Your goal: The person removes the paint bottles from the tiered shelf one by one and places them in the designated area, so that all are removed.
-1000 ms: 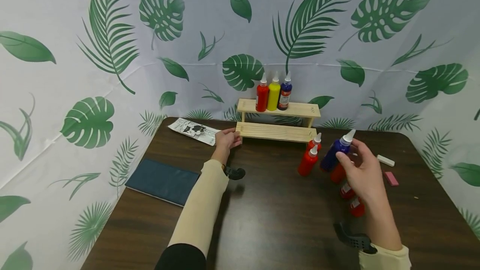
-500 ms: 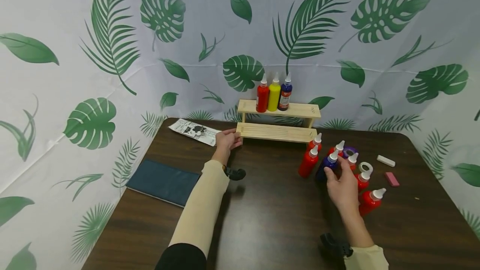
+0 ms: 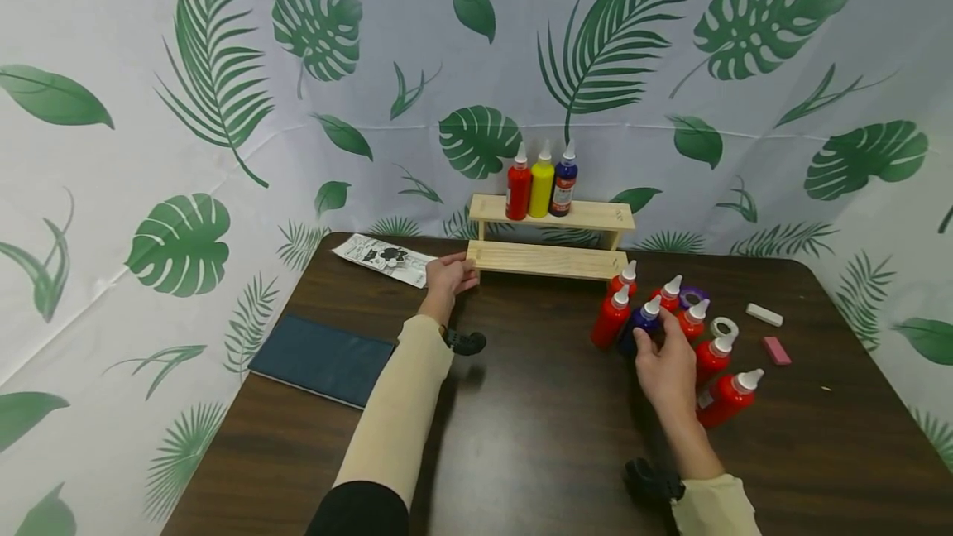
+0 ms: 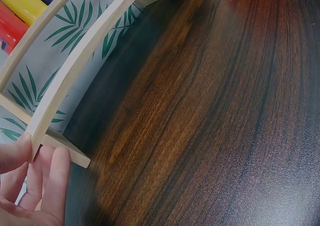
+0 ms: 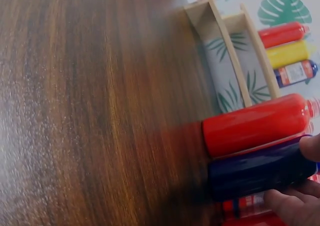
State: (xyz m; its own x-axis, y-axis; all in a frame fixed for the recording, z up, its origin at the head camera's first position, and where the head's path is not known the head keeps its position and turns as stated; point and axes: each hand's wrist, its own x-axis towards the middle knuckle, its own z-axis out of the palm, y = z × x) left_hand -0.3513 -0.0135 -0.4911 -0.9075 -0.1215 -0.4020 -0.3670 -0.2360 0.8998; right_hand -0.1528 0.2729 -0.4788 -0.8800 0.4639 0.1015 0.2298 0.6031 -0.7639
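A two-tier wooden rack (image 3: pixel 547 260) stands at the back of the table, and my left hand (image 3: pixel 449 278) pinches the left end of its lower board. In the left wrist view the thumb lies on one side of that board (image 4: pixel 75 68), fingers on the other. My right hand (image 3: pixel 668 366) holds a dark blue squeeze bottle (image 3: pixel 633 329) with a white nozzle cap, upright on or just above the table. A red bottle (image 3: pixel 609 323) stands right beside it, close or touching. On the rack's upper board are a red bottle (image 3: pixel 518 192), a yellow bottle (image 3: pixel 541 190) and a blue bottle (image 3: pixel 563 189).
Several more red bottles, one leaning (image 3: pixel 725 400), surround the right hand. Behind them lie a purple tape roll (image 3: pixel 694 297), a white roll (image 3: pixel 724 327), a white stick (image 3: pixel 764 315) and a pink eraser-like block (image 3: pixel 777 351). A dark blue folder (image 3: pixel 322 360) and a printed packet (image 3: pixel 387 260) lie left.
My right hand has lowered the dark blue bottle and moved it left, up beside the red bottle. The left hand has stayed on the rack.
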